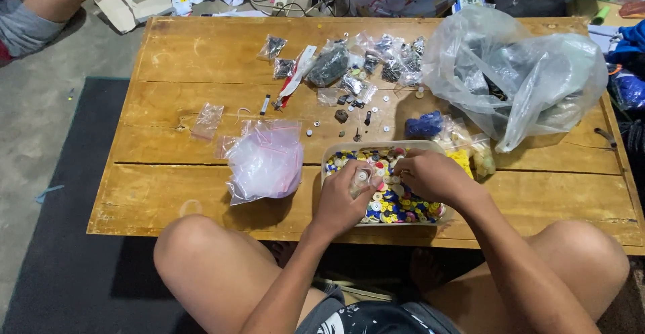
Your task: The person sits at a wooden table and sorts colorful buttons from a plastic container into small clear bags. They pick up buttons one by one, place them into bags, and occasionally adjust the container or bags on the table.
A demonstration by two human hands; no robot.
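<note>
Tray [334,150] of mixed buttons [396,203] at table [201,58] near edge, within reach | left hand [344,199] pinched on small clear bag [361,178], held over tray | right hand [430,175] fingers curled together, picking among buttons; grip unclear

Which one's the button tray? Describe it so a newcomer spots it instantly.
Start at the low wooden table and go to its near edge, between the person's knees. The shallow pale rectangular tray sits there, with the left hand and right hand both in it. Unlike the clear plastic bags around it, it is rigid and packed with small multicoloured buttons.
</note>
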